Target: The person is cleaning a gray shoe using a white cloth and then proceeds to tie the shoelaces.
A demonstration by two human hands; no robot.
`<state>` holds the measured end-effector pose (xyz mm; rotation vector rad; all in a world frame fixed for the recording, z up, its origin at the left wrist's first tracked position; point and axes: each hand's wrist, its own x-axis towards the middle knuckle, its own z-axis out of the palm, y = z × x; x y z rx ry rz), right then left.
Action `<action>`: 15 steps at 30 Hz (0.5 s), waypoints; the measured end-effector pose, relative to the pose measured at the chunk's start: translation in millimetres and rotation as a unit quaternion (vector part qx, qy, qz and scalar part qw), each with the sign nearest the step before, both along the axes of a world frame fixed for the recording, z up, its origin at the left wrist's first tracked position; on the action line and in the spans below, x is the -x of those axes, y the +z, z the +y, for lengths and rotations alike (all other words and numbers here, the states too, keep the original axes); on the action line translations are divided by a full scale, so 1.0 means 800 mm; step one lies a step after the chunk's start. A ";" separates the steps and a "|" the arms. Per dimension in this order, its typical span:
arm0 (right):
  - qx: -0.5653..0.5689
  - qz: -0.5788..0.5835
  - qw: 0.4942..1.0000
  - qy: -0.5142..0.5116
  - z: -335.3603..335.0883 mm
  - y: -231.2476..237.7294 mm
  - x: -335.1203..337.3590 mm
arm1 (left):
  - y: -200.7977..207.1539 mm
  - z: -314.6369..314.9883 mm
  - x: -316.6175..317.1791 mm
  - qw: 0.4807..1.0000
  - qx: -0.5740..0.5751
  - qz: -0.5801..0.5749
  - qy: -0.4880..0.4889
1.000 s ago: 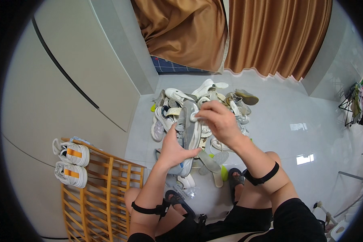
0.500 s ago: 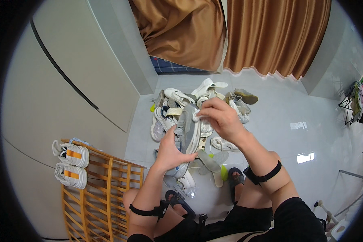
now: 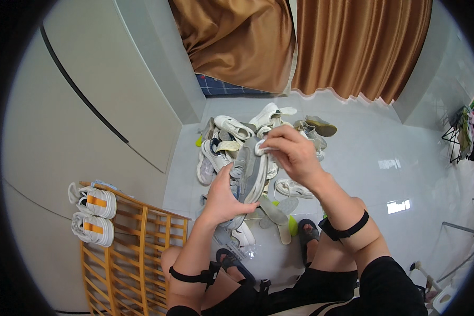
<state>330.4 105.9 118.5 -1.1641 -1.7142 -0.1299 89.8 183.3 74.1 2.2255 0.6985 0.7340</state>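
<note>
Shoe (image 3: 253, 167) of grey and white sits above the shoe pile (image 3: 233, 126) on the floor (image 3: 353, 152), its near half gripped by the left hand (image 3: 221, 201), while the right hand (image 3: 295, 158) pinches a white wad (image 3: 259, 147) against its far end.

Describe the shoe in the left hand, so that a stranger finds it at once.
In front of the brown curtains, a pile of shoes lies on the floor. Above it, the left hand grips a grey shoe with a whitish sole. Unlike its neighbours, it is held up, the right hand pinching a white wad at its far end.
</note>
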 end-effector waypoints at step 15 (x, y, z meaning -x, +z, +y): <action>0.021 -0.068 0.992 0.107 0.003 -0.037 0.061 | -0.011 0.012 -0.005 0.975 0.175 -0.080 0.108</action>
